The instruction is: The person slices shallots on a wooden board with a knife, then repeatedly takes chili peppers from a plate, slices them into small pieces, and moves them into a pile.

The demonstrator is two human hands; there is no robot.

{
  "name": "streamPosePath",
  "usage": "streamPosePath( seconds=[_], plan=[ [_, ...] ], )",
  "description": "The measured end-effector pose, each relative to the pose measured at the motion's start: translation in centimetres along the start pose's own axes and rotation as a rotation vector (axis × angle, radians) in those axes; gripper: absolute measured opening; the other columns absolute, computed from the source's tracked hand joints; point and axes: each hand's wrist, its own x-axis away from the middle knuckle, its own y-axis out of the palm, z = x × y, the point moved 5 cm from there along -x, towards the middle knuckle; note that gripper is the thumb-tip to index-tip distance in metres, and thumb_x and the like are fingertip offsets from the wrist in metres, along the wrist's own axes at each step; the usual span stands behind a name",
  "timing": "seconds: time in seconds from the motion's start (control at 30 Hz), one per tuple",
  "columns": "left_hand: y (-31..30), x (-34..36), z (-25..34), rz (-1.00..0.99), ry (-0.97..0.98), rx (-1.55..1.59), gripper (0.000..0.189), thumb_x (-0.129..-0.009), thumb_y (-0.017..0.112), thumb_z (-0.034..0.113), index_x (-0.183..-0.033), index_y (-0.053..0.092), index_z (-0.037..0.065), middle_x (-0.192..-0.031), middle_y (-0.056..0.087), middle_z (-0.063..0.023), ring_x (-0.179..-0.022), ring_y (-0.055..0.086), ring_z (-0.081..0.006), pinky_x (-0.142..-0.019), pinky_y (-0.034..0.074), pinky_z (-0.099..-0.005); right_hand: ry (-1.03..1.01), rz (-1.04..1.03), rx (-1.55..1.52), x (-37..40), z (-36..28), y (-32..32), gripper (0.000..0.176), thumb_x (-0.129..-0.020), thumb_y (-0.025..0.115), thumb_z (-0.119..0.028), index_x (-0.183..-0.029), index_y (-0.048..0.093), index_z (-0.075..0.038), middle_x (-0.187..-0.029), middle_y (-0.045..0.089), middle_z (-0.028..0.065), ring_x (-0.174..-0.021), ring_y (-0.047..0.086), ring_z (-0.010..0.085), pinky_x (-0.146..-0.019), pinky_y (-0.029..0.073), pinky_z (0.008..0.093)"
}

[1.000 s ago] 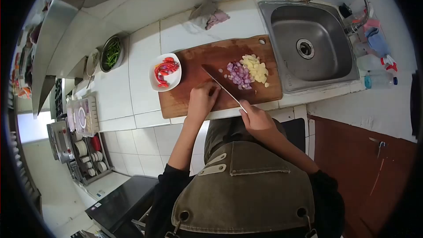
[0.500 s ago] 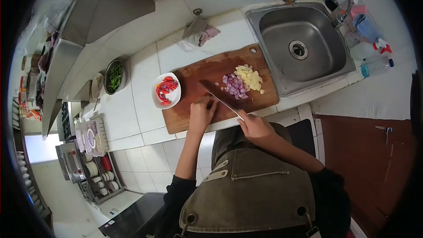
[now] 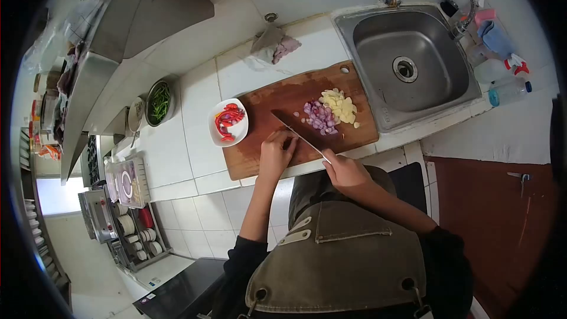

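A knife (image 3: 299,134) is in my right hand (image 3: 347,171), its handle wrapped by my fingers. Its blade slants up and left across the wooden cutting board (image 3: 254,162). My left hand (image 3: 276,152) rests at the board's near edge with curled fingertips against or beside the blade; whatever they pinch is hidden. Chopped purple shallots (image 3: 321,118) lie in a pile right of the blade. Touching them is a pile of pale sliced garlic (image 3: 339,106). On the board's left edge stands a small white bowl (image 3: 240,134) holding red chilies (image 3: 227,120).
A steel sink (image 3: 378,97) with a flexible faucet (image 3: 472,0) adjoins the board on the right. Behind the board lies a crumpled cloth (image 3: 269,44). A bowl of green chilies (image 3: 159,103) sits farther left, beyond a lidded plastic container (image 3: 133,183). Bottles (image 3: 509,91) stand right of the sink.
The whole view has shifted slightly, so everything appears a little farther right and lower. Both hands and the knife keep nearly the same pose on the board.
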Motion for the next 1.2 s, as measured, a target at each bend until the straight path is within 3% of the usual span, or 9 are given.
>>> streamPosePath(
  seconds=[0.17,0.23,0.4,0.47,0.63,0.83,1.2],
  plan=[
    [0.0,0.2,0.2,0.030,0.051,-0.056,0.010,-0.079,0.075,0.004,-0.088,0.070,0.001,-0.082,0.070,-0.0132,-0.074,0.069,-0.0280,-0.068,0.055,-0.0367,0.081,-0.077,-0.011,1.1,-0.6,-1.1,0.023,-0.099,0.050,-0.016,-0.121,0.046,-0.010,-0.078,0.063,0.0242,-0.075,0.062,0.0461,-0.064,0.047,0.0552],
    [0.0,0.1,0.1,0.035,0.071,-0.044,0.011,-0.079,0.075,0.004,-0.088,0.070,0.001,-0.082,0.070,-0.0133,-0.074,0.069,-0.0281,-0.068,0.055,-0.0366,0.047,-0.026,0.024,0.9,-0.1,-0.3,0.018,-0.100,0.050,-0.021,-0.113,0.046,-0.009,-0.074,0.063,0.0226,-0.069,0.064,0.0453,-0.059,0.049,0.0560],
    [-0.1,0.3,0.3,0.034,0.067,-0.049,0.011,-0.079,0.075,0.004,-0.088,0.070,0.001,-0.084,0.070,-0.0133,-0.074,0.069,-0.0282,-0.069,0.055,-0.0364,0.002,-0.003,-0.019,-0.6,0.0,0.3,0.018,-0.100,0.050,-0.020,-0.113,0.046,-0.009,-0.074,0.063,0.0231,-0.068,0.064,0.0452,-0.060,0.049,0.0565],
    [0.1,0.3,0.0,0.008,0.023,-0.008,0.009,-0.080,0.073,0.004,-0.088,0.069,0.001,-0.088,0.070,-0.0133,-0.083,0.068,-0.0314,-0.073,0.054,-0.0396,-0.014,0.017,-0.027,-0.3,-0.5,-0.3,0.017,-0.100,0.050,-0.020,-0.113,0.046,-0.009,-0.074,0.063,0.0230,-0.068,0.063,0.0452,-0.060,0.049,0.0568],
    [0.1,0.4,-0.1,0.001,0.039,-0.024,0.009,-0.080,0.073,0.003,-0.088,0.069,0.001,-0.089,0.070,-0.0130,-0.084,0.068,-0.0312,-0.074,0.054,-0.0395,0.074,-0.062,0.001,1.2,-0.7,-1.3,0.018,-0.100,0.049,-0.021,-0.113,0.046,-0.009,-0.074,0.063,0.0226,-0.070,0.063,0.0456,-0.060,0.048,0.0575],
    [0.1,0.3,-0.2,-0.010,0.031,-0.010,0.009,-0.080,0.073,0.004,-0.088,0.069,0.001,-0.089,0.070,-0.0127,-0.084,0.068,-0.0313,-0.075,0.054,-0.0394,0.000,0.012,-0.001,-0.2,0.3,0.7,0.018,-0.100,0.049,-0.021,-0.114,0.046,-0.009,-0.073,0.062,0.0221,-0.069,0.063,0.0453,-0.060,0.048,0.0564],
    [0.0,0.1,-0.2,-0.010,0.041,0.012,0.009,-0.080,0.073,0.003,-0.088,0.069,0.001,-0.089,0.071,-0.0126,-0.084,0.068,-0.0317,-0.075,0.055,-0.0390,0.051,-0.040,-0.034,0.9,-0.5,-0.6,0.018,-0.100,0.050,-0.019,-0.113,0.045,-0.008,-0.075,0.064,0.0226,-0.073,0.063,0.0463,-0.064,0.048,0.0567]
  ],
)
